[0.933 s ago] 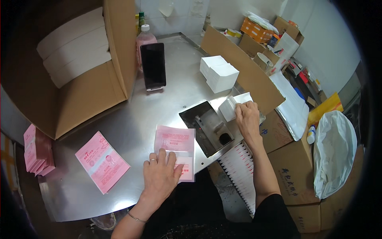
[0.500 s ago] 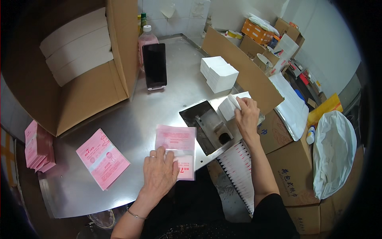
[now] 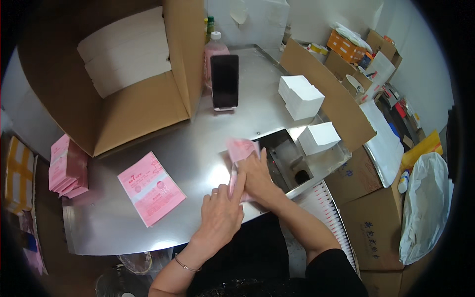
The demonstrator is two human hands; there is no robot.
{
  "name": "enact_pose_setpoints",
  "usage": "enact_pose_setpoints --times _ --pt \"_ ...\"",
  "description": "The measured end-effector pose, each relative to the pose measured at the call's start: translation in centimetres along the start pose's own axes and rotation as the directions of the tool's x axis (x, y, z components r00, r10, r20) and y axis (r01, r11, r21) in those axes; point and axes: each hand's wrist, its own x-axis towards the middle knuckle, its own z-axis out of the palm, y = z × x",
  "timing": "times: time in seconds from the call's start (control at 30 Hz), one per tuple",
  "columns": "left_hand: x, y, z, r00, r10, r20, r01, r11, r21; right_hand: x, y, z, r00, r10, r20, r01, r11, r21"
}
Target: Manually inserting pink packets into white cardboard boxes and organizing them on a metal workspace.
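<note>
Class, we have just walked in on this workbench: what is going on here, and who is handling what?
A person stands at a steel table and has both hands on a pink paper packet. The left hand and right hand press together on it, seemingly lifting or folding it. Another pink packet lies flat to the left, with a stack of pink packets beyond. Small white boxes sit behind, near an upright dark phone.

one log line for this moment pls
left hand: on pink pouch | right hand: on same pouch | surface: steel table
</note>
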Motion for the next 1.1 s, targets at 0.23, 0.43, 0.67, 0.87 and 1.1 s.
enact_pose_setpoints --times 0.23,0.43,0.67,0.87,1.1 --pt "-3.5 -2.5 -1.1 0.996 0.065 -0.055 -0.07 0.992 -0.104 -3.2 8.5 -1.7 0.903 0.397 0.166 -0.422 0.892 0.164" --pt "-7.2 -6.8 -4.7 0.897 -0.162 -0.411 0.179 0.984 0.004 -2.8 7.2 -8.5 0.96 0.19 -0.203 -0.226 0.959 -0.169" --pt "-6.9 -10.2 -5.4 0.859 -0.39 -0.331 0.496 0.794 0.351 -2.0 13.3 -8.6 0.917 0.283 -0.282 -0.388 0.796 -0.464" --pt "-6.6 -10.1 -7.0 0.897 -0.337 -0.284 0.43 0.812 0.395 -1.9 13.8 -8.7 0.887 0.357 -0.292 -0.435 0.859 -0.271" --pt "-0.7 -2.2 1.1 0.98 0.191 -0.057 -0.189 0.981 0.035 -2.5 14.3 -9.7 0.866 0.399 -0.301 -0.469 0.858 -0.21"
